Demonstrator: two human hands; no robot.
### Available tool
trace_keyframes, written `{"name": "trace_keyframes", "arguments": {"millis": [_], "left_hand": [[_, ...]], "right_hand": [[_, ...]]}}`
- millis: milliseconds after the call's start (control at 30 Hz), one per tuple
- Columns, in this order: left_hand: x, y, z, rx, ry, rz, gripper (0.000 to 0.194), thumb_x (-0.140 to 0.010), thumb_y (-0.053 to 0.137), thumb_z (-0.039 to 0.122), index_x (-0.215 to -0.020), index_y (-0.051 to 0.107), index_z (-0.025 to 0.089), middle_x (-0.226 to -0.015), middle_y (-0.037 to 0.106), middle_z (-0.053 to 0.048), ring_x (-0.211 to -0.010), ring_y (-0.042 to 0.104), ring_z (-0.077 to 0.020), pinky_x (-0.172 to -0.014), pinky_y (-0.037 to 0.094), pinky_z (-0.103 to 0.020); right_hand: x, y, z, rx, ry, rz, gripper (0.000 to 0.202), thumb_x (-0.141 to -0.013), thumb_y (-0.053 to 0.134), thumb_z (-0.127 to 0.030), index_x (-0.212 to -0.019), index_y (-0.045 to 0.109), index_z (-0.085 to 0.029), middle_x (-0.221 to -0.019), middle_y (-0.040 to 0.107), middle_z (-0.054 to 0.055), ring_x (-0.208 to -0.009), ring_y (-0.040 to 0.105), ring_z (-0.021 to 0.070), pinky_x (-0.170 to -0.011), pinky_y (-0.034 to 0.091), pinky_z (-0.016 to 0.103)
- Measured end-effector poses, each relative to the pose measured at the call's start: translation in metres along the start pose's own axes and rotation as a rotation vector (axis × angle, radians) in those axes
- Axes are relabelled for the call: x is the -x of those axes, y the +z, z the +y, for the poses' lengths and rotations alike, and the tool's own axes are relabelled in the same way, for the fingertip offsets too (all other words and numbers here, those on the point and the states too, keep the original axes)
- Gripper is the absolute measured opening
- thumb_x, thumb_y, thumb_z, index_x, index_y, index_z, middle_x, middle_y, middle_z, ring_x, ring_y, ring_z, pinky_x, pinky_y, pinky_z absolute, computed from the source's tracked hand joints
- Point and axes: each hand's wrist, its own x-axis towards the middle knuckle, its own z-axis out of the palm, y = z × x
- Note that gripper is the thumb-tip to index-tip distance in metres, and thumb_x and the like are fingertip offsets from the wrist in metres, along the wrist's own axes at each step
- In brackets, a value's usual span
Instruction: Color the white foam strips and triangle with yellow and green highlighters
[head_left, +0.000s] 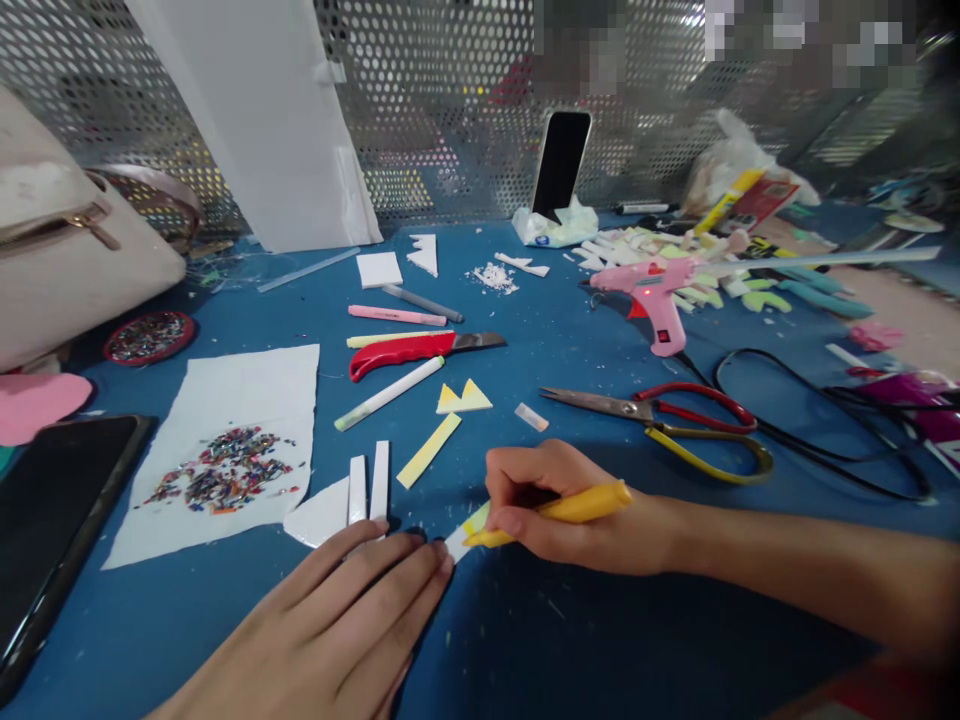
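My right hand (559, 510) grips a yellow marker (589, 503), its tip on a small white strip (459, 543) that is partly coloured yellow. My left hand (352, 615) lies flat with fingers stretched out, its fingertips on the lower end of that strip. Two white strips (381, 480) and a white rounded piece (319, 512) stick out beyond my left fingers. Above the hands lie a pale yellow strip (429, 451), a yellow zigzag piece (465, 397) and a small pale piece (532, 417).
Scissors (637, 407) lie right of centre, below a pink glue gun (652, 290) with a black cord. A red cutter (405, 352) and several markers lie ahead. Left are a paper with beads (289, 380) and a phone (60, 530); another phone (562, 165) stands behind.
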Motion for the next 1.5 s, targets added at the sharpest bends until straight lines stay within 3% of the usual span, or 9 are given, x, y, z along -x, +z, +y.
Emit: {"name": "trace_keyframes", "arguments": {"millis": [133,333,467,567,733,833,1033,1367,1500], "left_hand": [[-0.002,-0.001,0.0,0.009,0.001,0.0,0.04,-0.107,0.031,0.017,-0.128,0.066,0.021,-0.126,0.068,0.004,-0.118,0.057,-0.0125,-0.123,0.016,-0.029],[-0.003,-0.004,0.0,0.017,-0.001,-0.023,0.034,-0.108,0.04,0.032,-0.126,0.067,0.021,-0.125,0.069,0.004,-0.116,0.057,-0.0136,-0.123,0.016,-0.028],[-0.002,-0.001,-0.001,0.011,0.011,-0.025,0.039,-0.107,0.033,0.019,-0.13,0.064,0.022,-0.128,0.067,0.003,-0.12,0.055,-0.0148,-0.123,0.017,-0.031],[-0.002,0.0,-0.001,-0.008,0.011,-0.04,0.037,-0.105,0.037,0.022,-0.127,0.066,0.024,-0.131,0.064,0.001,-0.126,0.051,-0.0185,-0.122,0.017,-0.033],[-0.001,-0.002,-0.001,-0.014,-0.01,-0.054,0.035,-0.105,0.037,0.026,-0.125,0.066,0.025,-0.133,0.061,-0.003,-0.13,0.049,-0.0192,-0.122,0.018,-0.034],[-0.001,-0.001,-0.001,-0.007,-0.005,-0.052,0.036,-0.105,0.036,0.025,-0.126,0.065,0.024,-0.131,0.062,-0.004,-0.128,0.05,-0.019,-0.122,0.018,-0.035],[0.0,0.001,-0.001,0.005,-0.011,-0.058,0.039,-0.105,0.032,0.021,-0.127,0.065,0.026,-0.131,0.063,-0.001,-0.127,0.05,-0.0179,-0.122,0.017,-0.035],[0.002,0.002,-0.001,-0.007,-0.012,-0.06,0.039,-0.104,0.035,0.02,-0.129,0.065,0.027,-0.133,0.062,0.0,-0.127,0.05,-0.0184,-0.122,0.016,-0.036],[0.001,0.0,-0.002,-0.017,-0.026,-0.047,0.04,-0.102,0.036,0.018,-0.13,0.064,0.025,-0.134,0.062,-0.001,-0.128,0.049,-0.0181,-0.122,0.016,-0.035]], "right_hand": [[-0.001,-0.002,0.0,-0.089,-0.092,0.149,0.026,-0.097,0.059,-0.032,-0.078,0.056,-0.015,-0.068,0.049,-0.002,-0.056,0.041,0.0069,-0.049,0.032,0.019],[-0.006,-0.007,0.004,-0.241,-0.136,0.328,0.032,-0.102,0.054,-0.036,-0.08,0.057,-0.013,-0.077,0.047,-0.002,-0.052,0.038,0.0033,-0.047,0.032,0.019],[-0.007,-0.005,0.0,-0.26,-0.101,0.251,0.016,-0.1,0.059,-0.031,-0.099,0.056,-0.015,-0.075,0.055,-0.002,-0.057,0.052,0.0061,-0.053,0.041,0.019],[-0.007,-0.003,-0.002,-0.3,-0.052,0.187,0.018,-0.102,0.056,-0.032,-0.106,0.05,-0.017,-0.067,0.057,-0.004,-0.054,0.055,0.0081,-0.051,0.041,0.02],[-0.007,-0.005,0.002,-0.273,-0.126,0.216,0.017,-0.102,0.057,-0.032,-0.105,0.054,-0.015,-0.071,0.057,-0.002,-0.057,0.051,0.0068,-0.05,0.033,0.019],[-0.008,-0.011,0.006,-0.416,-0.126,0.202,0.023,-0.103,0.052,-0.039,-0.105,0.054,-0.016,-0.069,0.054,-0.002,-0.057,0.048,0.0076,-0.048,0.03,0.018],[-0.012,-0.028,0.006,-1.02,0.094,0.08,0.019,-0.102,0.041,-0.028,-0.087,0.049,-0.019,-0.055,0.017,-0.01,-0.045,0.009,0.0069,-0.041,0.014,0.016],[-0.013,-0.029,0.006,-1.097,0.1,0.093,0.018,-0.099,0.043,-0.028,-0.087,0.053,-0.018,-0.055,0.019,-0.008,-0.046,0.01,0.0077,-0.042,0.015,0.016],[-0.013,-0.026,0.005,-1.033,0.049,0.13,0.024,-0.1,0.04,-0.033,-0.091,0.057,-0.018,-0.06,0.028,-0.006,-0.051,0.02,0.0087,-0.047,0.02,0.018]]}}
